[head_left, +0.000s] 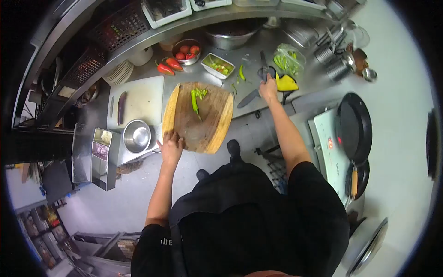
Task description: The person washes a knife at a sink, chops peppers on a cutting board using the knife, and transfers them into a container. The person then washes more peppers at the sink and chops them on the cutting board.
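Observation:
My left hand [171, 147] grips the near left corner of a wooden cutting board [214, 120], thumb below and fingers on top. The board juts out past the counter's edge. On it lie a long green chili [194, 102] and cut green pieces [201, 93]. Over the counter at right, my right hand [268, 88] is closed at the handle end of a knife [249, 99], whose dark blade points toward the board. Right by these fingers are a yellow cloth [287, 83] and black-handled scissors [263, 60]. The fingers partly hide the handle.
Behind the board stand a steel container of cut vegetables [218, 66], a bowl of tomatoes [187, 51] and red peppers [168, 67]. A white board [143, 99] with an eggplant [122, 108] and a steel bowl [137, 136] are left. Black pans [354, 124] sit right, a shelf overhead.

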`<action>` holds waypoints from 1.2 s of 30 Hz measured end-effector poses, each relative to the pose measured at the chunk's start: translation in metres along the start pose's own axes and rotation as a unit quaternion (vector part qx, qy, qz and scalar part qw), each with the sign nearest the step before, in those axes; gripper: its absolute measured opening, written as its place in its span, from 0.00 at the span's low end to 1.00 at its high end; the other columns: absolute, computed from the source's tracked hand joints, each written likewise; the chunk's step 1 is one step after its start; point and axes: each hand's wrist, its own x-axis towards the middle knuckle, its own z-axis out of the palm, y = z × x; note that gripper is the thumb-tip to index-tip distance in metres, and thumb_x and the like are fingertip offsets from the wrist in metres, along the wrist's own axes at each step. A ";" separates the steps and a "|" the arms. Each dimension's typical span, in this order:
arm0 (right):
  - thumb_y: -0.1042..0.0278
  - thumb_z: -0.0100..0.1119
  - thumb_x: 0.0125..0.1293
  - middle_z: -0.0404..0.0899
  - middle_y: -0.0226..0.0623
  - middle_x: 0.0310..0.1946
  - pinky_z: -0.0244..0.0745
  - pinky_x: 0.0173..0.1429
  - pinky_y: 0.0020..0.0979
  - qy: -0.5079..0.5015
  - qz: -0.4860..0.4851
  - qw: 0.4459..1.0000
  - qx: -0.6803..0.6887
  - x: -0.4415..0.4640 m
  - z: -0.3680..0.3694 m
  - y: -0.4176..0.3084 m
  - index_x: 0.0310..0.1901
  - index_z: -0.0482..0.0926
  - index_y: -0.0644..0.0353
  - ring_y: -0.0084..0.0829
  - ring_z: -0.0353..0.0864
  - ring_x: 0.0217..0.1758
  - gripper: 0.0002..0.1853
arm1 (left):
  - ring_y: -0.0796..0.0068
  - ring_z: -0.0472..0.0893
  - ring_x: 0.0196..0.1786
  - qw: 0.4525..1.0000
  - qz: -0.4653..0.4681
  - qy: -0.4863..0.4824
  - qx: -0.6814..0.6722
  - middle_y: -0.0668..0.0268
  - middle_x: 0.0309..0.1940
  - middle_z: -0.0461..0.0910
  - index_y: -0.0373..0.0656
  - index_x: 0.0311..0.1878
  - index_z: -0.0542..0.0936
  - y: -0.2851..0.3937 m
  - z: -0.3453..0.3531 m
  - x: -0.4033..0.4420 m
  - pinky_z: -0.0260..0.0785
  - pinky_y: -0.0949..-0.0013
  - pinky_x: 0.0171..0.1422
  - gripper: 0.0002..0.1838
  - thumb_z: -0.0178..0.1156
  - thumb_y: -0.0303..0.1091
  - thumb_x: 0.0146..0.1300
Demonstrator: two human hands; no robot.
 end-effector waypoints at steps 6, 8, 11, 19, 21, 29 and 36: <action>0.71 0.53 0.57 0.75 0.62 0.40 0.69 0.52 0.44 -0.012 0.016 0.999 0.030 0.105 0.013 0.017 0.54 0.69 0.73 0.59 0.74 0.46 0.23 | 0.57 0.65 0.67 0.992 -0.125 -0.030 0.011 0.60 0.63 0.67 0.40 0.54 0.75 0.029 0.003 0.009 0.42 0.27 0.65 0.20 0.56 0.37 0.60; 0.68 0.56 0.57 0.77 0.65 0.38 0.71 0.51 0.44 0.031 0.024 0.999 0.021 0.132 0.019 0.025 0.56 0.68 0.75 0.57 0.77 0.45 0.27 | 0.56 0.63 0.68 0.984 -0.154 -0.086 0.040 0.60 0.65 0.64 0.40 0.56 0.74 0.039 0.000 0.017 0.43 0.27 0.65 0.21 0.56 0.36 0.60; 0.68 0.56 0.57 0.78 0.63 0.37 0.71 0.51 0.44 0.026 0.014 1.000 0.009 0.162 0.041 0.041 0.55 0.69 0.75 0.57 0.77 0.44 0.25 | 0.54 0.61 0.68 0.977 -0.165 -0.115 0.068 0.59 0.68 0.59 0.39 0.58 0.71 0.042 0.006 0.022 0.47 0.29 0.64 0.24 0.56 0.37 0.59; 0.71 0.55 0.58 0.65 0.65 0.52 0.68 0.57 0.42 -0.003 0.068 0.997 0.022 0.177 0.063 0.038 0.63 0.59 0.73 0.55 0.71 0.53 0.31 | 0.46 0.60 0.68 0.991 -0.084 -0.058 0.084 0.46 0.65 0.60 0.29 0.61 0.66 0.035 0.027 0.019 0.58 0.59 0.69 0.30 0.57 0.34 0.55; 0.69 0.55 0.59 0.66 0.65 0.52 0.66 0.59 0.42 -0.018 0.051 0.998 0.026 0.188 0.066 0.034 0.62 0.59 0.73 0.56 0.69 0.55 0.31 | 0.46 0.60 0.68 0.989 -0.107 -0.064 0.077 0.46 0.65 0.60 0.29 0.61 0.66 0.038 0.027 0.019 0.57 0.60 0.69 0.30 0.57 0.35 0.56; 0.56 0.52 0.63 0.78 0.56 0.39 0.66 0.56 0.46 -0.073 -0.138 0.982 -0.104 0.185 0.035 0.017 0.49 0.74 0.67 0.54 0.74 0.48 0.21 | 0.55 0.62 0.68 0.982 -0.173 -0.052 0.047 0.49 0.65 0.61 0.38 0.54 0.74 0.031 0.040 0.018 0.62 0.56 0.66 0.20 0.53 0.34 0.57; 0.48 0.45 0.67 0.80 0.51 0.37 0.71 0.47 0.48 -0.334 -0.104 0.926 -0.143 0.019 0.003 0.011 0.45 0.74 0.60 0.52 0.78 0.44 0.21 | 0.46 0.78 0.40 0.984 -0.089 0.137 -0.074 0.47 0.37 0.78 0.38 0.41 0.80 0.081 0.004 0.095 0.71 0.53 0.46 0.11 0.55 0.34 0.60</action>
